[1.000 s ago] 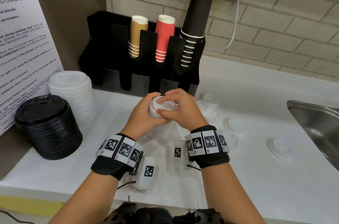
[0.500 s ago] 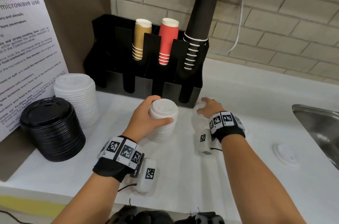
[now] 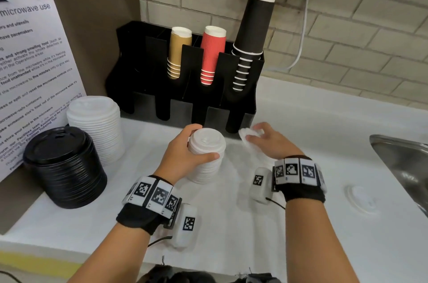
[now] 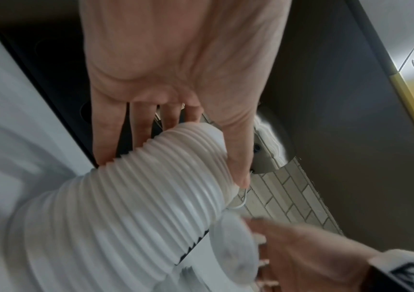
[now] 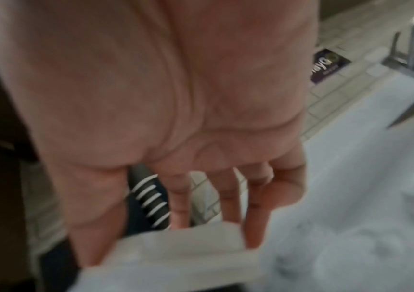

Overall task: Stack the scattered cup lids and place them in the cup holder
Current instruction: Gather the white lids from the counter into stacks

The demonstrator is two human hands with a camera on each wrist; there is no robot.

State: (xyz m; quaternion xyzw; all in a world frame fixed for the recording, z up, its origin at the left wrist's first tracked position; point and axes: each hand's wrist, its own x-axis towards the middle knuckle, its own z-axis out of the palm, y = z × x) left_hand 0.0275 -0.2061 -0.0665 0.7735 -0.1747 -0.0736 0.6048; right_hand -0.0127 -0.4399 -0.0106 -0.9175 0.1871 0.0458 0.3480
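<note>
Lid [image 3: 246, 136] pinched in right hand [image 3: 269, 141], just right of upright lid stack [image 3: 206, 155] gripped by left hand [image 3: 183, 155].

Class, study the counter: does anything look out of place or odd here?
Yes. One white lid lies alone on the counter near the sink, away from the stacks. The tall black cup stack leans rightward in the holder.

The cup holder [image 3: 185, 97] stands at the back against the wall, and two big lid stacks [image 3: 64, 167] sit to its left. Just before it the left hand [image 3: 183, 155] grips a lid stack [image 3: 206, 155] standing on the counter [image 3: 301, 248], the right hand [image 3: 271, 143] beside it holds one lid [image 3: 246, 135], and a loose lid [image 3: 360, 199] lies far right near the sink [image 3: 403, 162].
</note>
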